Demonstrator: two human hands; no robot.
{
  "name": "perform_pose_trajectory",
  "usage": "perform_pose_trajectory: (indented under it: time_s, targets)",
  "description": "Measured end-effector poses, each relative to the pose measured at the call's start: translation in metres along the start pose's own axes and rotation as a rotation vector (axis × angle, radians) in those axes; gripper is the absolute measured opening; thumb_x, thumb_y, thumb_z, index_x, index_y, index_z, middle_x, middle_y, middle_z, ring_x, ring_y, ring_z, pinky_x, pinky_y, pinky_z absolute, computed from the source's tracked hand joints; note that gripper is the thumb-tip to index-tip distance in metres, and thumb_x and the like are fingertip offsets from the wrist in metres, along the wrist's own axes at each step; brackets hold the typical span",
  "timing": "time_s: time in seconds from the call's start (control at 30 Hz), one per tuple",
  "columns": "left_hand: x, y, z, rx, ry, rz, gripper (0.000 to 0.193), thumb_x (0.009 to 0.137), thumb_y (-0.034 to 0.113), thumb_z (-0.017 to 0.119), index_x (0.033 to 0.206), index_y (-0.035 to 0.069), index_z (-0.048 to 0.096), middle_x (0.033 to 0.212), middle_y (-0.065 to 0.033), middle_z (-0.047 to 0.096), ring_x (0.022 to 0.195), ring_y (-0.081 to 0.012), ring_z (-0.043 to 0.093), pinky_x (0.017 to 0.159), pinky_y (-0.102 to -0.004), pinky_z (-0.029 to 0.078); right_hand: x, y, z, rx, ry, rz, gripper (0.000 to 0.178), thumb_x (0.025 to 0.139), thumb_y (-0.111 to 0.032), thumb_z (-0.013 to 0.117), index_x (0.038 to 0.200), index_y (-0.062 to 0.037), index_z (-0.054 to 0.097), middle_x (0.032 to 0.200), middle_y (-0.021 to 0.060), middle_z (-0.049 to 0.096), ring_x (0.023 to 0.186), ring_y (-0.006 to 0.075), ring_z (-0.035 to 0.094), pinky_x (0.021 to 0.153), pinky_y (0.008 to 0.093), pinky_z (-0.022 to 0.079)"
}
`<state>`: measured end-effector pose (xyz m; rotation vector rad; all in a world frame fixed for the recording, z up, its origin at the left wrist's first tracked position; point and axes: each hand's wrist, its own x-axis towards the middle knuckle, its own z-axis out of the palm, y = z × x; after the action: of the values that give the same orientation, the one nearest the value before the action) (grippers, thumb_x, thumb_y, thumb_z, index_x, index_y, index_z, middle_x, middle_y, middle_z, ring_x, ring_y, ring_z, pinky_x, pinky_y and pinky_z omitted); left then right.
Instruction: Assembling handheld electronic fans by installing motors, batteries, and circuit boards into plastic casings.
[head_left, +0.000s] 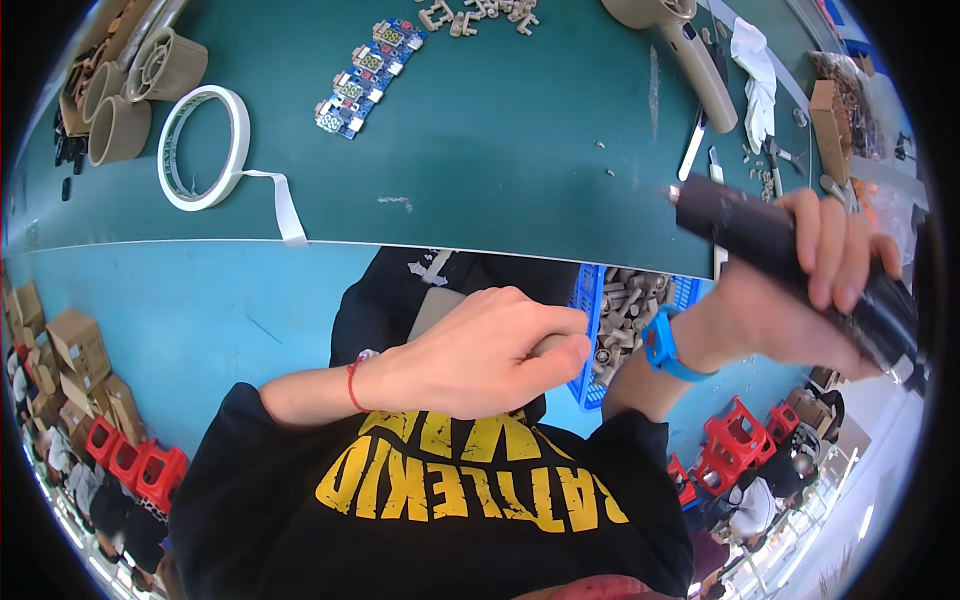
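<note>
My right hand [790, 280] is wrapped round a black electric screwdriver [740, 225], raised at the right over the table edge. The tool's bit points left, with nothing touching its tip. In front of my chest my left hand [480, 350] is closed round a beige plastic part [432, 312]. Most of that part is hidden behind the hand, and a bit of it shows between thumb and forefinger. Just right of the left hand, below table level, stands a blue basket [590, 340] holding many small beige pieces [625, 315].
On the green table [480, 150] lie a white tape roll [163, 150] with a loose end, a strip of blue circuit boards [368, 80] and small beige parts [480, 15]. Beige cups [120, 130] stand left. A beige handled housing [700, 80], white glove [755, 80] and knife [692, 145] lie right.
</note>
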<state>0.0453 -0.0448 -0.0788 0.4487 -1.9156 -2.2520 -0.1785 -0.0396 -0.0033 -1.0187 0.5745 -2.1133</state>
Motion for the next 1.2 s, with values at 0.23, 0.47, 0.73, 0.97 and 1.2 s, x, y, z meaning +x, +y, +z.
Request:
perform_pose_trajectory:
  time_s: [0.23, 0.47, 0.73, 0.97, 1.2]
  targets:
    - [-0.002, 0.005, -0.006, -0.001, 0.076, 0.069, 0.024, 0.094, 0.019, 0.049, 0.077, 0.002, 0.052, 0.059, -0.0078, 0.051, 0.049, -0.0193, 0.050, 0.050, -0.0307, 0.039, 0.007, 0.041, -0.017, -0.137, -0.040, 0.020, 0.090, 0.076, -0.085, 0.036, 0.104, -0.0038, 0.061, 0.066, -0.0022, 0.045, 0.058, 0.0108, 0.040, 0.060, 0.0286, 0.032]
    - [0.004, 0.015, 0.000, -0.228, 0.483, 0.068, 0.015, 0.085, 0.007, 0.073, 0.091, 0.005, 0.059, 0.067, 0.0032, 0.058, 0.058, -0.0016, 0.052, 0.052, -0.0200, 0.039, 0.005, 0.015, -0.005, 0.026, 0.024, -0.005, 0.078, 0.081, -0.080, 0.038, 0.096, -0.0063, 0.059, 0.062, -0.0046, 0.047, 0.053, 0.0064, 0.045, 0.056, 0.0236, 0.036]
    - [0.014, 0.033, -0.009, -0.497, 0.397, -0.044, 0.022, 0.086, 0.005, 0.070, 0.108, 0.002, 0.067, 0.063, 0.0054, 0.058, 0.058, 0.0001, 0.049, 0.055, -0.0166, 0.038, -0.008, -0.015, 0.016, 0.334, 0.076, -0.032, 0.048, 0.094, -0.057, 0.045, 0.087, -0.0112, 0.056, 0.055, -0.0040, 0.058, 0.046, 0.0061, 0.057, 0.051, 0.0190, 0.051]
    - [0.016, 0.030, 0.002, -0.307, 0.469, 0.130, 0.012, 0.083, 0.001, 0.071, 0.095, 0.002, 0.070, 0.071, -0.0002, 0.066, 0.063, -0.0035, 0.057, 0.059, -0.0193, 0.044, -0.015, -0.021, 0.018, 0.369, 0.064, -0.069, 0.017, 0.094, -0.027, 0.054, 0.086, -0.0115, 0.056, 0.055, -0.0037, 0.058, 0.046, 0.0065, 0.057, 0.050, 0.0195, 0.051]
    - [0.014, 0.028, 0.005, 0.117, 0.478, 0.222, 0.015, 0.076, -0.002, 0.074, 0.090, 0.000, 0.070, 0.085, -0.0088, 0.072, 0.073, -0.0116, 0.068, 0.067, -0.0229, 0.052, -0.017, -0.016, 0.007, 0.424, -0.188, -0.051, 0.008, 0.085, -0.010, 0.064, 0.090, -0.0104, 0.057, 0.059, -0.0017, 0.062, 0.049, 0.0093, 0.060, 0.051, 0.0205, 0.054]
